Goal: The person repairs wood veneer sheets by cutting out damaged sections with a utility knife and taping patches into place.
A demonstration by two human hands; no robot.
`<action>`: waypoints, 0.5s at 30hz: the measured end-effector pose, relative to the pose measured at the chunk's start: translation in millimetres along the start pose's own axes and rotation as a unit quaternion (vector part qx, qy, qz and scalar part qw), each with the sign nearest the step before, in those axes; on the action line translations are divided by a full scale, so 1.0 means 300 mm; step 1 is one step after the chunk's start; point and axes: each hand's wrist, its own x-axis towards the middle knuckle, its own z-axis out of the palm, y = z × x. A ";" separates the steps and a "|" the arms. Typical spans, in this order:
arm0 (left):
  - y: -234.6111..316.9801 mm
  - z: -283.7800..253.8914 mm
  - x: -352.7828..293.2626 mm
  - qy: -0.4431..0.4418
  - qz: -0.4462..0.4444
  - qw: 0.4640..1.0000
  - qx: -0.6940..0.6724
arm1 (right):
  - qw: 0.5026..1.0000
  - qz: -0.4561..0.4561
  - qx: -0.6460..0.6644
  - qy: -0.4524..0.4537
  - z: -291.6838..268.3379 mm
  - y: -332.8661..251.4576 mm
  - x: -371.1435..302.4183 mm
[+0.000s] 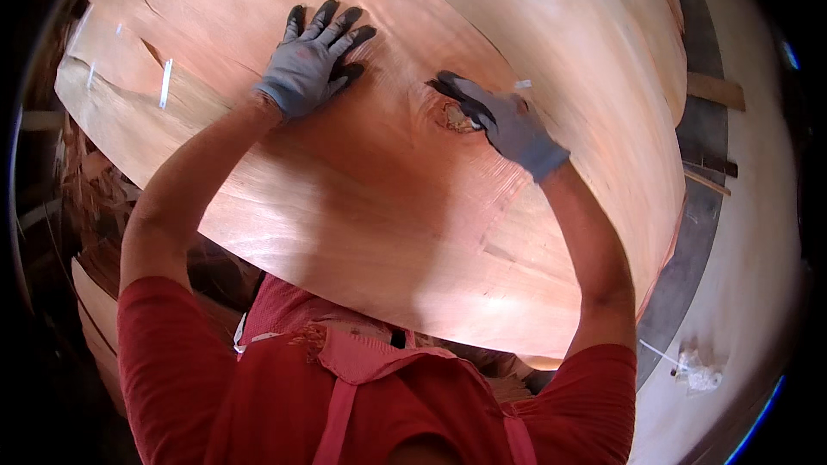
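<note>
A large sheet of pinkish-brown wood veneer (362,207) spreads out in front of me. Both my hands wear grey gloves with dark fingertips. My left hand (308,69) lies flat on the sheet with its fingers spread. At the right, my right hand (508,125) rests over the edge of a rough knot hole (455,117), its fingers stretched out to the left and partly hiding one another. I see nothing held in either hand. Short strips of whitish tape (166,83) stick to the veneer, and splits run near its left edge.
A paler veneer sheet (586,43) overlaps at the far right. Torn veneer scraps (102,179) lie beyond the left edge. On the right are a dark strip (689,232), a wooden piece (717,91) and a clear plastic clump (699,374) on the pale floor.
</note>
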 end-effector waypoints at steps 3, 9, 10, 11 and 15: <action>0.008 -0.001 0.010 -0.017 0.001 1.000 0.012 | 0.994 -0.069 -0.068 -0.050 0.027 0.083 0.112; 0.019 0.017 0.003 -0.006 0.007 0.999 0.030 | 0.985 -0.116 -0.058 -0.112 0.038 0.098 0.211; 0.017 0.022 0.004 0.000 0.008 0.999 0.036 | 0.985 -0.145 -0.037 -0.085 0.048 0.109 0.211; 0.011 0.029 0.004 0.007 0.007 0.999 0.040 | 0.983 -0.173 -0.018 -0.059 0.047 0.110 0.208; 0.010 0.033 0.006 -0.003 0.012 0.999 0.044 | 0.980 -0.106 -0.130 -0.109 0.034 0.118 0.182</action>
